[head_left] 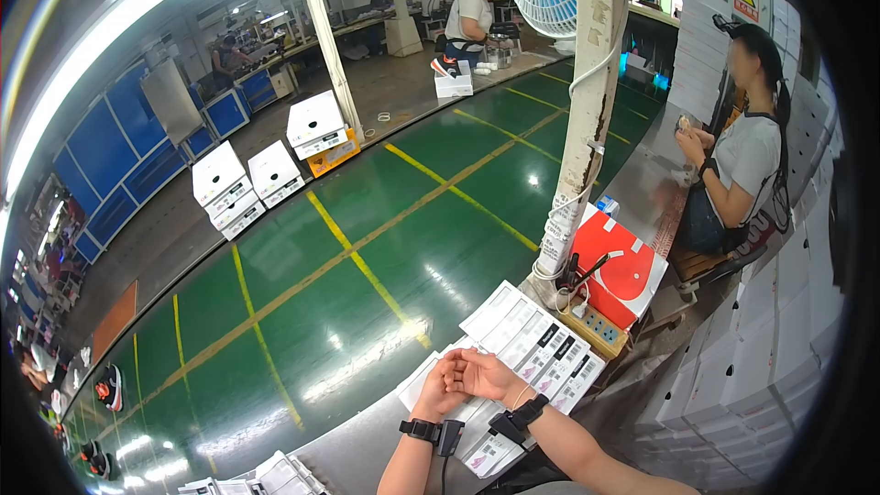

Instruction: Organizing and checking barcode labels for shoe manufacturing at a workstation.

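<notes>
My left hand [441, 384] and my right hand [487, 376] meet in front of me, touching, with fingers curled. Nothing shows in either hand, though the inner side of the left fingers is partly hidden. Each wrist wears a black strap with a small device; a dark cable hangs by the left one. Beneath and beside my hands lie white printed sheets or flat cards [521, 328] in overlapping rows, with black blocks, barcodes and small pink pictures. My forearms cover part of them.
A green conveyor belt [367, 247] with yellow lines curves past. Beyond it stand white boxes [220, 174] and an orange box [332, 156]. A post [573, 156], a power strip [594, 328] and a red box [620, 261] are to my right. Shoes [109, 389] sit far left. Two people are nearby.
</notes>
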The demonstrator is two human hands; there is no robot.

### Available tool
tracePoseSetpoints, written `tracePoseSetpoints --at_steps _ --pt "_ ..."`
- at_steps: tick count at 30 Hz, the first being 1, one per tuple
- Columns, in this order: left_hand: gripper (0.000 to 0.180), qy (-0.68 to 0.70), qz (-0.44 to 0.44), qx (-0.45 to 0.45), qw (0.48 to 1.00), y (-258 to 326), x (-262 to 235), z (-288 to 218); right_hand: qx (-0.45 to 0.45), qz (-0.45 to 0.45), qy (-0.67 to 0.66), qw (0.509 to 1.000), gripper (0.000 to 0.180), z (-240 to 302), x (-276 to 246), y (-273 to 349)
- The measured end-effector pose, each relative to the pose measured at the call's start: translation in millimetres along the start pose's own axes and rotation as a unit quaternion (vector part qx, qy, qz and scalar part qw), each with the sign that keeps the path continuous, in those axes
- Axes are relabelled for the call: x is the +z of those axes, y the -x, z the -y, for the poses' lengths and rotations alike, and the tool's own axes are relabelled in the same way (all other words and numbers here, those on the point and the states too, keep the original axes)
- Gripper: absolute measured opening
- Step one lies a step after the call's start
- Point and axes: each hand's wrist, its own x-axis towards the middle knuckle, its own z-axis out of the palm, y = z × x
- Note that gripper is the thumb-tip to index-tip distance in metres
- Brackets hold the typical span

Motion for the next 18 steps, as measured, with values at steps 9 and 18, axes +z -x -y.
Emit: tracePoseSetpoints --at_steps 9,18 --pt "0.052 -0.038 -0.013 0.015 0.999 3 -1 2 0.003 0.004 -0.003 1.0 0.035 -2 0 -2" --pt "0.032 -0.001 0.011 0.001 1.0 4 8 -2 0.005 -0.007 0.004 1.0 0.034 -1 -1 0"
